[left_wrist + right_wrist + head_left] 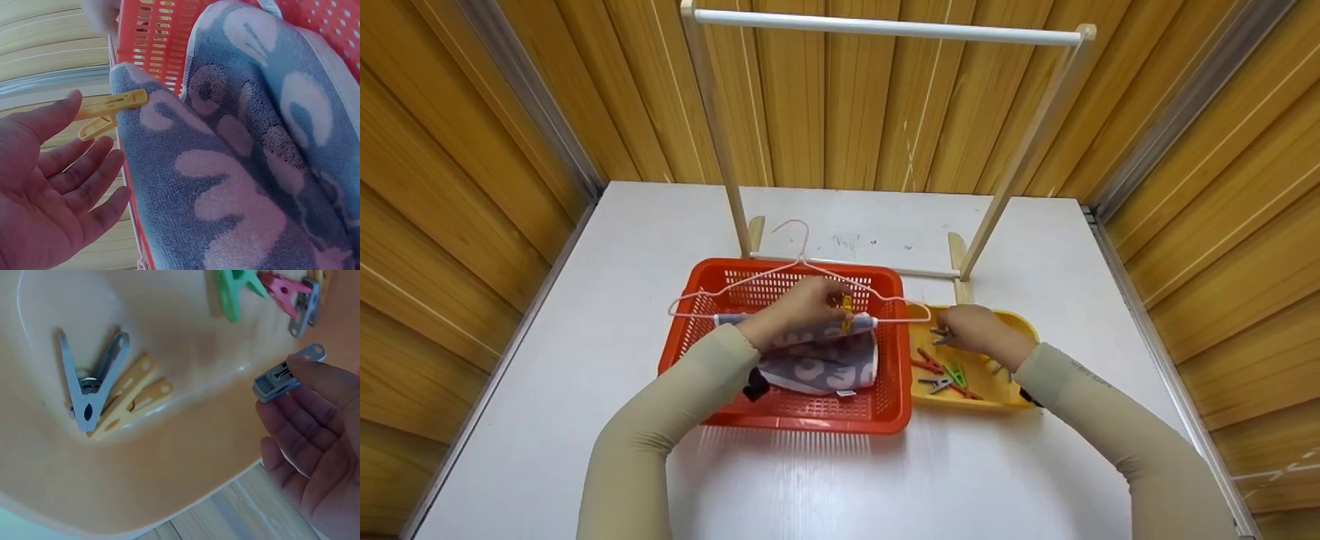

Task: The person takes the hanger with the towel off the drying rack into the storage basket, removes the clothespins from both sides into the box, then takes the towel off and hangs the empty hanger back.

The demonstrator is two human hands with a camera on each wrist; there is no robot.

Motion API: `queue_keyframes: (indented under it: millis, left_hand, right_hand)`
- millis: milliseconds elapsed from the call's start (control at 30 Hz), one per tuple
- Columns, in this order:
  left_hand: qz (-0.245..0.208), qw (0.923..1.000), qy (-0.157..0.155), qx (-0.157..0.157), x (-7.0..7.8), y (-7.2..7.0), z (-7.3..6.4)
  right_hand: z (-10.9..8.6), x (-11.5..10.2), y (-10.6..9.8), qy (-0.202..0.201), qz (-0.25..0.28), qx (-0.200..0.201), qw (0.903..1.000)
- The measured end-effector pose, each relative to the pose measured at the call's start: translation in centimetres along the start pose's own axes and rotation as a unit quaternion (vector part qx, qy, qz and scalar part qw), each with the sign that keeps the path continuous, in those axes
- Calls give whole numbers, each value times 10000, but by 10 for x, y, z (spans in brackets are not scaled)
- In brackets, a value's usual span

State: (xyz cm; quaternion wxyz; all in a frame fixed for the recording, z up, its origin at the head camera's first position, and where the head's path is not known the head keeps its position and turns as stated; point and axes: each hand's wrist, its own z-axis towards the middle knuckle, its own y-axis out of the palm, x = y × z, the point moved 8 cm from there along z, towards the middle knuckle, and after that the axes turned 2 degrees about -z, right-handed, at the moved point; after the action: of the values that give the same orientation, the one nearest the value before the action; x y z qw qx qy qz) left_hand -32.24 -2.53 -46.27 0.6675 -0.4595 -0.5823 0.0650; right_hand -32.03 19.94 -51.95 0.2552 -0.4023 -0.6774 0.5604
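A blue-grey towel with pale patterns [225, 185] hangs folded over the bar of a pink wire hanger [804, 262], above a red basket. A yellow clothespin [115, 104] is clipped on the towel's folded edge near one end. Around its handles, my left hand [806, 304] has its thumb and fingers spread and relaxed, with the thumb tip right at the upper handle. Over the yellow tray [971, 401], my right hand [975, 328] pinches a grey clothespin [281, 377] between thumb and fingers.
The red basket [901, 360] stands beside the tray, which holds several loose clothespins, including a green one [956, 375] and a red one [928, 361]. Behind them rises a rack with a white top rail [885, 27]. Wood-look panels enclose the white table [547, 375].
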Motion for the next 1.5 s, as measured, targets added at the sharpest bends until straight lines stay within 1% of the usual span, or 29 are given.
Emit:
queue_keyframes:
  millis: [100, 200, 267, 367, 433, 467, 500, 600, 700, 800, 867, 933, 1067, 1133, 1300, 1367, 1433, 1500]
  left_hand:
    - [10, 9999, 123, -14, 1, 2, 0]
    - [56, 9997, 225, 1, 2, 4, 1]
    - [28, 9998, 198, 28, 1, 4, 1]
    - [-46, 9999, 134, 57, 0, 5, 1]
    - [-108, 9999, 83, 74, -1, 6, 1]
    - [-123, 9999, 65, 75, -1, 6, 1]
    - [-120, 9999, 71, 91, -1, 6, 2]
    - [-93, 9999, 48, 133, 0, 6, 2]
    - [-112, 9998, -29, 170, 1, 6, 3]
    - [-113, 9997, -82, 204, 2, 5, 3]
    - [-61, 9996, -97, 250, 3, 4, 3]
    - [-10, 9995, -81, 305, 4, 3, 3]
    - [-28, 9993, 2, 365, 6, 0, 4]
    - [-6, 9992, 61, 383, 7, 0, 4]
    - [76, 9992, 53, 395, 7, 1, 2]
    - [97, 9991, 53, 414, 6, 1, 1]
    - [126, 9989, 81, 439, 6, 0, 1]
    - [164, 9987, 90, 472, 6, 0, 0]
  right_hand:
    - [3, -3, 7, -107, 22, 26, 9999]
    - [6, -3, 14, -113, 56, -24, 9999]
    - [7, -2, 18, -62, 98, -113, 9999]
    - [7, 1, 24, 267, 564, -285, 9976]
    - [6, 2, 26, 384, 733, -328, 9960]
    - [6, 4, 28, 518, 899, -368, 9939]
    - [5, 4, 29, 561, 932, -388, 9933]
    - [6, 2, 32, 354, 519, -421, 9971]
    - [7, 0, 33, 180, 234, -410, 9987]
    - [7, -1, 33, 125, 155, -395, 9990]
    - [7, -1, 32, 142, 227, -409, 9988]
    - [8, -2, 30, 70, 204, -383, 9990]
    - [5, -3, 22, -48, 91, -237, 9997]
    - [2, -1, 16, -1, 180, -186, 9997]
    - [-9, 3, -7, 168, 458, -137, 9987]
    - [-15, 3, -20, 157, 403, 17, 9991]
    - [-21, 3, -33, 186, 376, 261, 9988]
    - [-29, 3, -44, 259, 536, 531, 9968]
